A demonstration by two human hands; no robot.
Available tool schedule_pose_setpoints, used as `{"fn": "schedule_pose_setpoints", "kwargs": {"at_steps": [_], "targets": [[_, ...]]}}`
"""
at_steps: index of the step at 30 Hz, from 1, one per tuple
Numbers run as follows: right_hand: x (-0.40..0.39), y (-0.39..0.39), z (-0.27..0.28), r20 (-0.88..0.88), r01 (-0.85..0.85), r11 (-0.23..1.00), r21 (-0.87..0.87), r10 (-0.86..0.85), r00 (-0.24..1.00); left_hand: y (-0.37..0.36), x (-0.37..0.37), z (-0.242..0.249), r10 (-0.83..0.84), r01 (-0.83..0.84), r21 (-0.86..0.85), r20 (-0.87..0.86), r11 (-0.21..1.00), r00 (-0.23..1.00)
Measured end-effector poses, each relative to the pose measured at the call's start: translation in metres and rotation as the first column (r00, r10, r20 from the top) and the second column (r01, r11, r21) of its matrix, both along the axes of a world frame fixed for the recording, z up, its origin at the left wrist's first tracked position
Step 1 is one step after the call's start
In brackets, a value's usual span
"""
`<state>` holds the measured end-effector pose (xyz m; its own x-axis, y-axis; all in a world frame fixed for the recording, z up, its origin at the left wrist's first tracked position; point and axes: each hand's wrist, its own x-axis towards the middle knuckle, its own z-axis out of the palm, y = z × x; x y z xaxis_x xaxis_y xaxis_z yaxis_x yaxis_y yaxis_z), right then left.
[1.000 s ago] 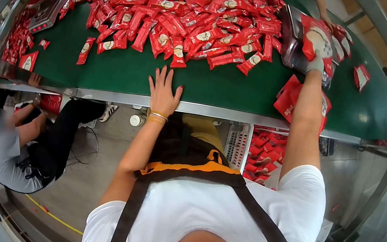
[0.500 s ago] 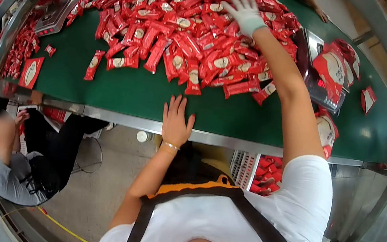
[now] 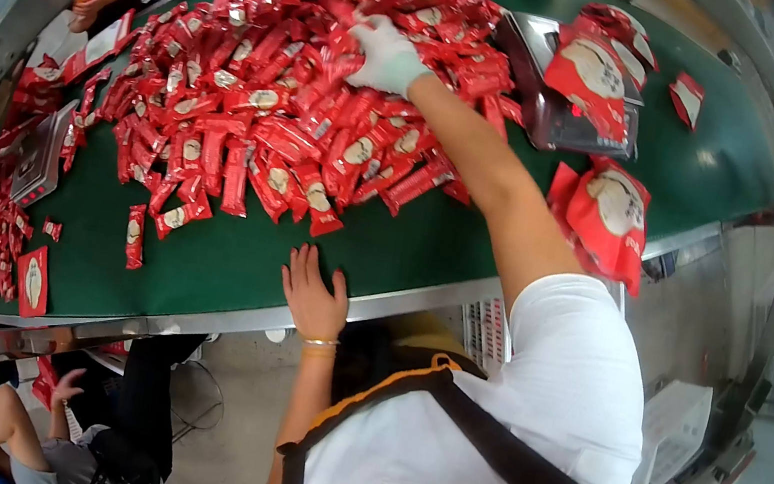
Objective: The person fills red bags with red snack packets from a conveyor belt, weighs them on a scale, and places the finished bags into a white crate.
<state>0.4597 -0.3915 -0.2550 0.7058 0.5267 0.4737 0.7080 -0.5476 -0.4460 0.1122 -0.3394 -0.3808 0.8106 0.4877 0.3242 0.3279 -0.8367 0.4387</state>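
Note:
My right hand [image 3: 388,57], in a white glove, reaches into the big heap of small red wrapped packets [image 3: 267,102] on the green table top [image 3: 404,265]. Its fingers and thumb curl around a few blurred red packets [image 3: 338,64] on the heap. My bare left hand [image 3: 314,293] lies flat at the table's near edge with its fingers stretched out, holding nothing. Just beyond its fingertips is the front border of the heap, a short strip of green away.
Larger red pouches [image 3: 590,77] lie on a scale [image 3: 568,119] to the right; another pouch [image 3: 614,212] is at the near edge. A second scale [image 3: 44,152] and a flat red bag [image 3: 33,280] are left. A seated person [image 3: 86,448] is at lower left.
The view has turned and shifted right. My right hand has gone from spread fingers on the heap to curled fingers around packets. My left hand stays flat at the table edge.

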Motion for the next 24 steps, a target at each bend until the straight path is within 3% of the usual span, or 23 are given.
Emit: {"fn": "schedule_pose_setpoints", "kwargs": {"at_steps": [2,4,6,8,10,11,14,15,16,20,21,22,24], "targets": [[-0.055,-0.065,0.001,-0.131,0.124,0.984,0.125,-0.107,0.986,-0.002,0.0,-0.001,-0.001,0.001,0.027,0.015,1.0,1.0],[-0.144,-0.149,0.009,-0.282,0.252,0.964,-0.081,-0.265,0.922,-0.002,0.002,0.0,-0.016,0.015,0.064,0.011,0.998,1.0],[-0.163,-0.179,-0.008,-0.171,0.335,0.924,-0.183,-0.365,0.915,0.001,0.004,-0.002,-0.015,0.016,0.066,-0.015,0.998,1.0],[-0.182,-0.23,-0.028,-0.257,0.351,0.842,-0.41,-0.476,0.841,-0.001,0.003,-0.003,-0.023,0.026,0.077,-0.036,0.997,0.999],[-0.183,-0.28,-0.067,-0.036,0.469,0.788,-0.4,-0.525,0.85,-0.007,0.005,-0.003,-0.023,0.028,0.118,-0.045,0.993,0.999],[-0.184,-0.282,-0.073,-0.072,0.474,0.779,-0.41,-0.546,0.835,-0.007,0.002,-0.005,-0.021,0.027,0.11,-0.055,0.994,0.998],[-0.172,-0.298,-0.078,-0.052,0.424,0.854,-0.301,-0.459,0.887,-0.005,0.001,-0.009,-0.016,0.026,0.143,-0.069,0.989,0.998],[-0.155,-0.308,-0.078,-0.325,0.301,0.919,-0.255,-0.374,0.869,-0.003,0.0,-0.009,-0.026,0.035,0.14,-0.067,0.99,0.997],[-0.124,-0.329,-0.084,-0.743,0.143,0.975,-0.17,-0.222,0.631,-0.003,-0.005,-0.007,-0.019,0.03,0.156,-0.075,0.987,0.997],[-0.103,-0.35,-0.085,-0.65,0.251,0.953,-0.167,-0.298,0.699,0.0,-0.001,-0.01,-0.025,0.029,0.094,-0.037,0.995,0.999],[-0.082,-0.369,-0.108,-0.549,0.238,0.97,-0.056,-0.229,0.804,-0.002,-0.001,-0.009,-0.028,0.031,0.088,-0.032,0.996,0.999],[-0.09,-0.362,-0.062,-0.56,0.172,0.982,-0.075,-0.184,0.808,-0.003,-0.002,-0.008,-0.032,0.034,0.08,-0.028,0.996,0.999],[-0.083,-0.36,-0.046,-0.552,0.191,0.969,-0.155,-0.246,0.797,-0.003,-0.001,-0.008,-0.009,0.011,0.089,-0.019,0.996,1.0]]}}
